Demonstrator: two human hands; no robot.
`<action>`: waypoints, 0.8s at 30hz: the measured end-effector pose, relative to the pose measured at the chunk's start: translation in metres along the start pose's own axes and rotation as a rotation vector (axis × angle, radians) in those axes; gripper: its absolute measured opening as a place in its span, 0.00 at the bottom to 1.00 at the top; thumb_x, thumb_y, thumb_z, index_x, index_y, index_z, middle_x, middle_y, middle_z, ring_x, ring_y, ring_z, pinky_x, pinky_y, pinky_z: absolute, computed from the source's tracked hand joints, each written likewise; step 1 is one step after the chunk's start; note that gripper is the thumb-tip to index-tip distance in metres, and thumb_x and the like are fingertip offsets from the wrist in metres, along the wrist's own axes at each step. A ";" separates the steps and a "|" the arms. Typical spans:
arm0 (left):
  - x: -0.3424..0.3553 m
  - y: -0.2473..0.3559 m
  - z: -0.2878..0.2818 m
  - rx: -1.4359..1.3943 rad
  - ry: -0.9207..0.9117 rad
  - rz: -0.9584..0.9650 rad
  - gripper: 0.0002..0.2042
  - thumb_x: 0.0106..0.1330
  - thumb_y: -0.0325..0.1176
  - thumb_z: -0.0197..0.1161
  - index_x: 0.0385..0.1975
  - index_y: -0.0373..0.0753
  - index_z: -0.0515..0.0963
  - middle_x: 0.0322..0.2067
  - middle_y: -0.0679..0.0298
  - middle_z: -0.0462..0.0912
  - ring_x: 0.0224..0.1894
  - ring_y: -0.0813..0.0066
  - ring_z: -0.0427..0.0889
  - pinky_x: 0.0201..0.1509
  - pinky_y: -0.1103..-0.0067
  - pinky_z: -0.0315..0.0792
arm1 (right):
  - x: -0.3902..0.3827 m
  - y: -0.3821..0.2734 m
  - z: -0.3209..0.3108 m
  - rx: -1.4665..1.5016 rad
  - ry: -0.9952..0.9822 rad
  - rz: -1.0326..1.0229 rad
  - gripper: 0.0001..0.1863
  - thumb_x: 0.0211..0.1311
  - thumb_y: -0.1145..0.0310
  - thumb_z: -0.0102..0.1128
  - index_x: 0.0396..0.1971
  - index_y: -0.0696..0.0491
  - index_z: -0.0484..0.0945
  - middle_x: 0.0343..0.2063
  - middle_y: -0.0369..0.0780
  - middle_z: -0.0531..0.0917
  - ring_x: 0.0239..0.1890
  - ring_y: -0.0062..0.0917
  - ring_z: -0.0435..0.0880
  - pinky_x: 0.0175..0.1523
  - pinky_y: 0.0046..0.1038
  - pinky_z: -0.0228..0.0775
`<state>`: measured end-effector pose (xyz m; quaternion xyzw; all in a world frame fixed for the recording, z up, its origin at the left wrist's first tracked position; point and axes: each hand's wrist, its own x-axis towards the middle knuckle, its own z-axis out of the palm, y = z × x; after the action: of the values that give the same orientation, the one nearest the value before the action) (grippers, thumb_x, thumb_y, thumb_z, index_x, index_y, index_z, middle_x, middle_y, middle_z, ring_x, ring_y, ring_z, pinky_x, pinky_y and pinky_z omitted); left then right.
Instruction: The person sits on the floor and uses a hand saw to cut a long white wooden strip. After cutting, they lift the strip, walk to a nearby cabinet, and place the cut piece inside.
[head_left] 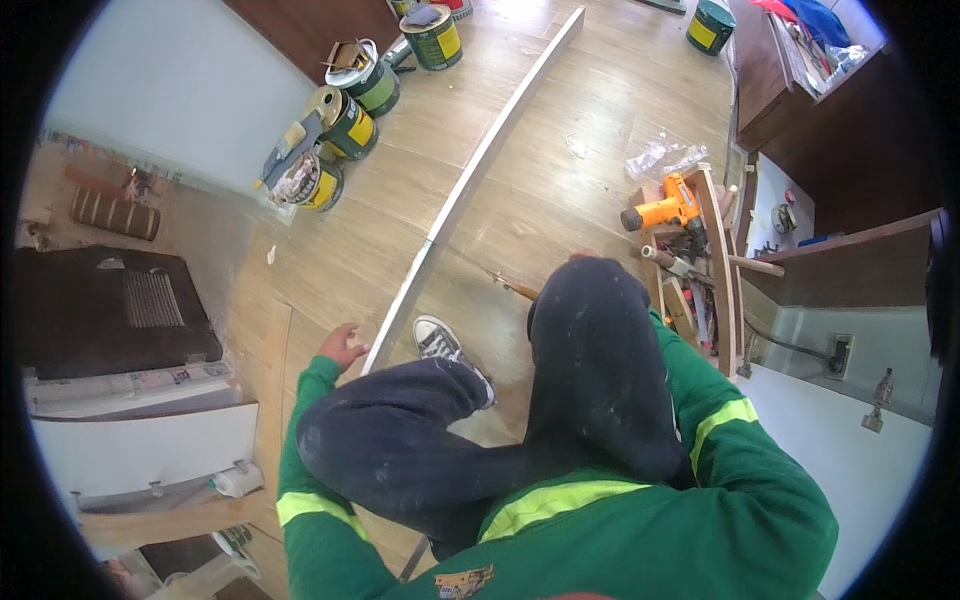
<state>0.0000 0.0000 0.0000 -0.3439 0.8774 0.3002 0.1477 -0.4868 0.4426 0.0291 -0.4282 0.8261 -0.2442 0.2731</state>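
Note:
A long, narrow pale board (480, 165) runs across the floor from beside my left leg to the far side. Next to its near end is my left hand (343, 347), with fingers apart and the thumb side at the board's edge; I cannot tell whether it touches. My right arm reaches behind my raised right knee. Only a sliver of my right hand (580, 254) shows above the knee, so its fingers and anything in them are hidden. A thin tool with a brown handle (522, 290) sticks out on the left of that knee.
A wooden toolbox (718, 270) stands at the right, with an orange drill (665, 208) and hand tools. Several paint cans (350, 125) line the left wall. Another can (710, 27) is at the far right. Dark cabinet parts (820, 130) stand on the right.

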 end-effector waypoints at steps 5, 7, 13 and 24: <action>-0.004 -0.005 -0.085 -0.254 -0.317 -0.280 0.46 0.62 0.55 0.77 0.73 0.34 0.64 0.60 0.39 0.79 0.59 0.51 0.82 0.64 0.62 0.76 | 0.036 -0.012 0.022 0.078 -0.118 -0.038 0.28 0.77 0.57 0.54 0.70 0.53 0.66 0.55 0.55 0.80 0.60 0.52 0.79 0.64 0.48 0.70; 0.018 0.004 -0.080 -0.163 -0.336 -0.289 0.50 0.61 0.57 0.78 0.76 0.34 0.59 0.61 0.37 0.78 0.62 0.49 0.81 0.66 0.62 0.75 | 0.046 -0.019 0.031 0.100 -0.164 -0.051 0.28 0.77 0.56 0.54 0.70 0.53 0.66 0.55 0.55 0.80 0.60 0.52 0.80 0.64 0.48 0.70; 0.058 0.040 0.030 0.183 -0.108 0.024 0.63 0.52 0.58 0.82 0.79 0.33 0.48 0.68 0.35 0.70 0.68 0.42 0.76 0.71 0.61 0.72 | 0.055 -0.024 0.039 0.183 -0.258 -0.036 0.29 0.77 0.54 0.54 0.71 0.53 0.66 0.55 0.55 0.81 0.60 0.51 0.80 0.64 0.48 0.70; 0.151 0.096 0.077 0.034 0.259 -0.224 0.26 0.59 0.41 0.73 0.56 0.36 0.81 0.48 0.44 0.88 0.52 0.42 0.86 0.57 0.57 0.79 | 0.111 -0.030 0.076 0.303 -0.281 -0.206 0.31 0.78 0.48 0.54 0.71 0.50 0.66 0.48 0.56 0.85 0.53 0.55 0.84 0.59 0.50 0.74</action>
<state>-0.1710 0.0263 -0.0893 -0.4727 0.8502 0.2204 0.0718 -0.4733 0.3209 -0.0340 -0.4942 0.6857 -0.3298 0.4204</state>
